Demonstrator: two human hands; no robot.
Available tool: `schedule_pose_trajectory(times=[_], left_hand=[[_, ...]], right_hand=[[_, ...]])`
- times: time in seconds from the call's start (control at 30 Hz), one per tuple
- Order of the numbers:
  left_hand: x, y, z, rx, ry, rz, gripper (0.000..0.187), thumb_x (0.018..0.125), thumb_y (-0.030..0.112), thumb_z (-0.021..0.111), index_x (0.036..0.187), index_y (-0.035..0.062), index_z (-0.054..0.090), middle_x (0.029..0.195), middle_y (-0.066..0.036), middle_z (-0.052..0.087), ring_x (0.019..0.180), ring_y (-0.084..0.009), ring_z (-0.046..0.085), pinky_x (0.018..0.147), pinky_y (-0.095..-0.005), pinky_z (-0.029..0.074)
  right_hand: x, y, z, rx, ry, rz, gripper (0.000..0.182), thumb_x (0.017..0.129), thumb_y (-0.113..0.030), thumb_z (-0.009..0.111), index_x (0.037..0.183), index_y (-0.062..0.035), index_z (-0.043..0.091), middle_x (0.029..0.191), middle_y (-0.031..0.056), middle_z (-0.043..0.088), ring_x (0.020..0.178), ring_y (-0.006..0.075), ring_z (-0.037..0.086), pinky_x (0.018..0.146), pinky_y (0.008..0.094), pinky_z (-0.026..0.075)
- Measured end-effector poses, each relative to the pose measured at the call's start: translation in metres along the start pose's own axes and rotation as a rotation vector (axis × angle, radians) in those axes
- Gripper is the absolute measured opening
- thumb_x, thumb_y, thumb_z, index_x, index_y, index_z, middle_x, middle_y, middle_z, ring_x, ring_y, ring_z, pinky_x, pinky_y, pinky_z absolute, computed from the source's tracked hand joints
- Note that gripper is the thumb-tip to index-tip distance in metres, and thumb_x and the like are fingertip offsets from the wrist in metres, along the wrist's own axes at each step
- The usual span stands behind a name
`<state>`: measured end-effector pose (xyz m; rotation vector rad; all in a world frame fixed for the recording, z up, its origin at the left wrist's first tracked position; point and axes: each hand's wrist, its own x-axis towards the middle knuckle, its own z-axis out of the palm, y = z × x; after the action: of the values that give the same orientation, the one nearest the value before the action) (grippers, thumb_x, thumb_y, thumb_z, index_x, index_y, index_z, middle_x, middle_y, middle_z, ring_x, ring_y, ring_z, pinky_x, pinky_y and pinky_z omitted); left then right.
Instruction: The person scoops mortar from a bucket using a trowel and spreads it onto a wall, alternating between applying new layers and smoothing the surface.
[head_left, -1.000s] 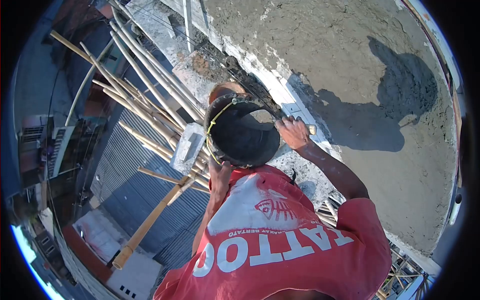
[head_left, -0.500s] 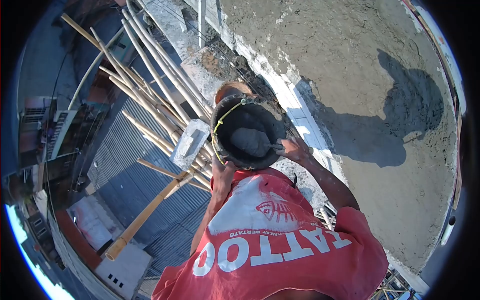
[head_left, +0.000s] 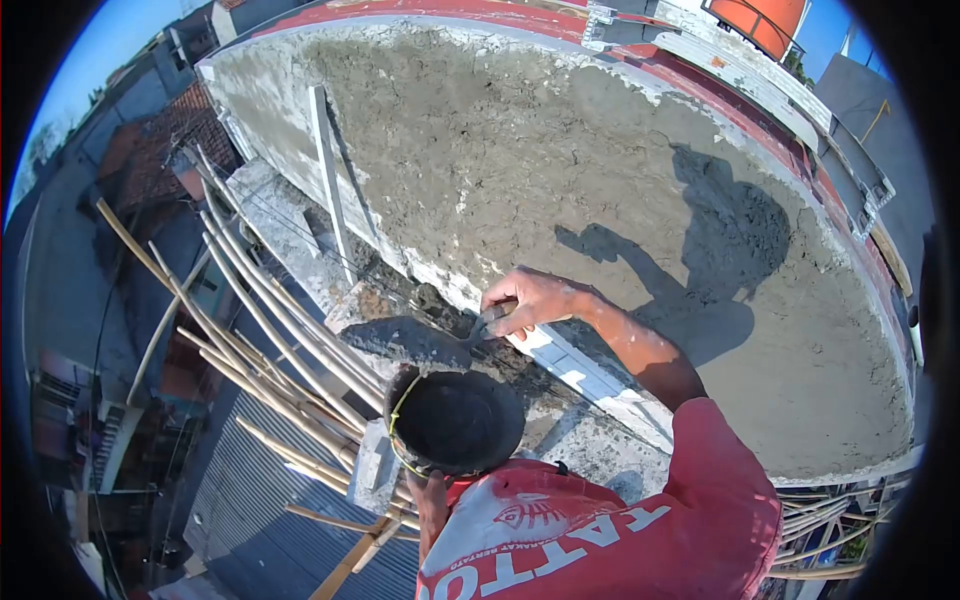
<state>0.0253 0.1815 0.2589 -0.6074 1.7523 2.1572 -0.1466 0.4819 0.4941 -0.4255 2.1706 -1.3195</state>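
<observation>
My right hand (head_left: 535,302) is closed around the handle of a trowel (head_left: 410,342), raised above the bucket and close to the wall. Its dark grey blade points left; whether mortar lies on it is hard to tell in the shade. Below it is a black bucket (head_left: 500,395) with a thin yellow handle, held against my body. My left hand (head_left: 430,505) grips the bucket's near left rim, its fingers partly hidden. Grey wet-looking plaster covers much of the wall (head_left: 480,170), which bears my shadow.
Bamboo poles (head_left: 290,340) run along the left, over a corrugated roof (head_left: 240,500) far below. A pale straight board (head_left: 325,170) leans on the wall. A white block-like tool (head_left: 372,465) lies beside the bucket. White blocks (head_left: 580,375) line the wall's foot.
My right hand has lifted the trowel out of the bucket and up toward the wall. My left hand keeps hold of the bucket. The view has tilted up, showing more wall.
</observation>
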Motion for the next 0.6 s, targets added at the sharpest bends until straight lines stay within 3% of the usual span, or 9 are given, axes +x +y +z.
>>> schedule_pose_trajectory(times=[0.07, 0.13, 0.2, 0.27, 0.33, 0.4, 0.5, 0.57, 0.6], left_hand=[[-0.005, 0.005, 0.003, 0.015, 0.007, -0.019, 0.044, 0.069, -0.002, 0.044, 0.113, -0.0061, 0.042, 0.099, -0.012, 0.054, 0.087, -0.0210, 0.056, 0.072, -0.0318, 0.053], [-0.010, 0.016, 0.006, 0.032, 0.027, -0.023, 0.036, 0.072, -0.001, 0.046, 0.108, -0.0036, 0.047, 0.099, -0.014, 0.055, 0.086, -0.0239, 0.059, 0.073, -0.0347, 0.055], [-0.025, 0.042, 0.020, 0.018, 0.049, -0.059, 0.034, 0.072, -0.001, 0.046, 0.106, -0.0035, 0.049, 0.098, -0.014, 0.056, 0.085, -0.0222, 0.058, 0.072, -0.0334, 0.055], [-0.029, 0.045, 0.017, -0.043, 0.081, -0.020, 0.033, 0.072, 0.001, 0.046, 0.104, -0.0036, 0.049, 0.095, -0.012, 0.055, 0.082, -0.0211, 0.058, 0.073, -0.0336, 0.054], [0.001, -0.004, -0.011, 0.086, -0.001, -0.038, 0.049, 0.070, 0.000, 0.047, 0.118, -0.0049, 0.039, 0.103, -0.014, 0.053, 0.090, -0.0226, 0.056, 0.077, -0.0328, 0.052], [-0.017, 0.043, 0.012, 0.083, -0.015, -0.063, 0.049, 0.070, 0.000, 0.046, 0.118, -0.0048, 0.039, 0.103, -0.013, 0.053, 0.088, -0.0213, 0.056, 0.073, -0.0306, 0.052], [-0.005, 0.025, 0.011, -0.013, -0.014, -0.011, 0.049, 0.070, -0.001, 0.045, 0.119, -0.0041, 0.039, 0.104, -0.014, 0.053, 0.086, -0.0203, 0.057, 0.070, -0.0306, 0.053], [-0.008, 0.035, 0.014, 0.014, -0.020, -0.093, 0.049, 0.071, -0.001, 0.045, 0.119, -0.0042, 0.039, 0.103, -0.011, 0.052, 0.084, -0.0190, 0.056, 0.073, -0.0278, 0.051], [-0.009, 0.031, 0.008, -0.024, -0.119, -0.028, 0.048, 0.072, 0.000, 0.045, 0.119, -0.0053, 0.038, 0.103, -0.011, 0.052, 0.083, -0.0188, 0.055, 0.077, -0.0272, 0.049]], right_hand=[[0.024, 0.000, -0.042, 0.286, -0.006, -0.140, 0.022, 0.082, -0.022, 0.063, 0.083, -0.0008, 0.056, 0.063, 0.0004, 0.052, 0.050, 0.0085, 0.054, 0.044, 0.0237, 0.042], [0.037, 0.006, -0.093, 0.313, 0.168, -0.104, 0.023, 0.084, -0.024, 0.062, 0.085, -0.0027, 0.055, 0.063, -0.0006, 0.050, 0.048, 0.0079, 0.050, 0.042, 0.0237, 0.040], [0.023, 0.021, -0.138, 0.153, 0.708, 0.067, 0.023, 0.085, -0.025, 0.061, 0.083, -0.0041, 0.053, 0.062, -0.0007, 0.048, 0.046, 0.0073, 0.046, 0.040, 0.0234, 0.037], [-0.034, 0.023, -0.133, 0.216, 1.029, 0.065, 0.024, 0.086, -0.025, 0.060, 0.081, -0.0045, 0.050, 0.060, -0.0011, 0.046, 0.046, 0.0063, 0.045, 0.039, 0.0226, 0.035], [-0.090, 0.018, -0.100, 0.077, 1.124, 0.126, 0.026, 0.087, -0.027, 0.059, 0.081, -0.0040, 0.050, 0.058, -0.0014, 0.044, 0.045, 0.0066, 0.044, 0.040, 0.0229, 0.035], [-0.122, 0.020, -0.058, -0.017, 1.100, 0.120, 0.025, 0.086, -0.027, 0.060, 0.086, -0.0030, 0.052, 0.057, -0.0009, 0.042, 0.044, 0.0067, 0.042, 0.041, 0.0242, 0.035], [-0.125, 0.045, -0.009, -0.149, 0.987, 0.330, 0.019, 0.087, -0.022, 0.058, 0.090, -0.0042, 0.054, 0.061, 0.0028, 0.051, 0.046, 0.0138, 0.049, 0.042, 0.0254, 0.037], [-0.111, 0.096, 0.033, -0.698, 0.782, 0.152, 0.025, 0.083, -0.027, 0.061, 0.094, -0.0046, 0.055, 0.073, 0.0104, 0.061, 0.062, 0.0248, 0.060, 0.056, 0.0360, 0.044], [-0.099, 0.079, 0.056, -0.704, 0.543, 0.387, 0.031, 0.081, -0.029, 0.061, 0.100, -0.0058, 0.057, 0.094, 0.0119, 0.063, 0.084, 0.0310, 0.061, 0.067, 0.0392, 0.045]])
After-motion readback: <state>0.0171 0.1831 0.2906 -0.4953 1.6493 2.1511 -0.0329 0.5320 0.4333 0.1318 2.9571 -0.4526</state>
